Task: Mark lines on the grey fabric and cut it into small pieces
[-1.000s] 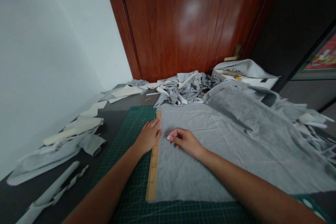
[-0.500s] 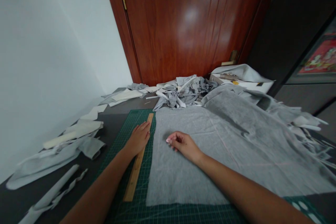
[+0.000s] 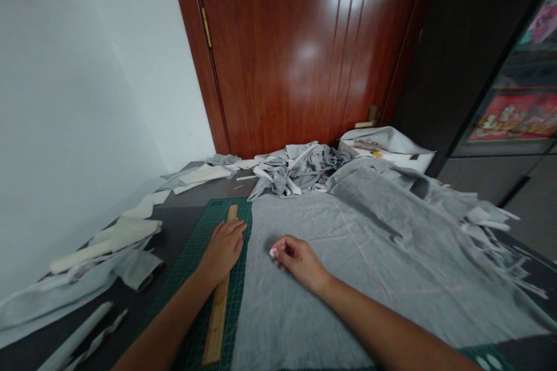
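Observation:
My left hand point(image 3: 223, 248) lies palm down across a wooden ruler point(image 3: 219, 313), fingers stretched out past its right edge. The ruler runs lengthwise on a green cutting mat point(image 3: 191, 275), just left of a large piece of grey fabric point(image 3: 300, 307) and apart from its edge. Above the fabric, my right hand point(image 3: 300, 261) pinches a small pinkish-white piece of chalk point(image 3: 274, 253) between thumb and fingers. Faint pink lines cross the fabric to the right of that hand.
Grey and cream scraps point(image 3: 130, 232) line the table's left side by the wall. A heap of scraps point(image 3: 300, 168) lies at the back before a wooden door point(image 3: 287, 58). Behind the bunched fabric at right stands a white box point(image 3: 400, 156).
The camera view has shifted, so the scene sits lower. The ruler's far end has swung slightly left, away from the fabric, under my left hand. My right hand still pinches the chalk.

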A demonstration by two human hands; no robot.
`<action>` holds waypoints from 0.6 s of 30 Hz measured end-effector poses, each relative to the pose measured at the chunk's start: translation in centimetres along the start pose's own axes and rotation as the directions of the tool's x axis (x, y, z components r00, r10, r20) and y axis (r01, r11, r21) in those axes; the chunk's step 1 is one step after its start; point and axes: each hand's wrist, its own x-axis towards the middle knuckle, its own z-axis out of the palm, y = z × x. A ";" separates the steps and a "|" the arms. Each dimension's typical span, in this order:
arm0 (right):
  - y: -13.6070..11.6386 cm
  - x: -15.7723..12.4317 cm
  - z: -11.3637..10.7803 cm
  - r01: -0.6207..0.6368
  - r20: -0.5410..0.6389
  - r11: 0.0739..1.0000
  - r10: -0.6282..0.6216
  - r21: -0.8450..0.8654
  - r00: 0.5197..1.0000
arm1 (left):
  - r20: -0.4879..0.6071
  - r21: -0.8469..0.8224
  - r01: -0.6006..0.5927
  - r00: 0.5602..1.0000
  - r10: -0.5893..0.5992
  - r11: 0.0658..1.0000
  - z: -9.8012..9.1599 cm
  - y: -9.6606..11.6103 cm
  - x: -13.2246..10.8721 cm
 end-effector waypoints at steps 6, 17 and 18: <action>0.2 1.1 -0.2 -0.057 -0.062 0.976 0.072 0.212 0.995 | 0.057 -0.225 -0.125 0.988 0.141 0.966 -0.3 2.5 -0.1; -2.7 0.6 -0.7 -0.199 -0.032 0.798 0.263 0.570 0.964 | 0.044 -0.307 -0.090 0.993 0.109 0.948 -1.2 3.7 0.1; -3.0 0.4 -0.7 -0.209 -0.019 0.816 0.260 0.539 0.965 | 0.023 -0.320 -0.081 0.995 0.094 0.944 -1.4 3.7 0.1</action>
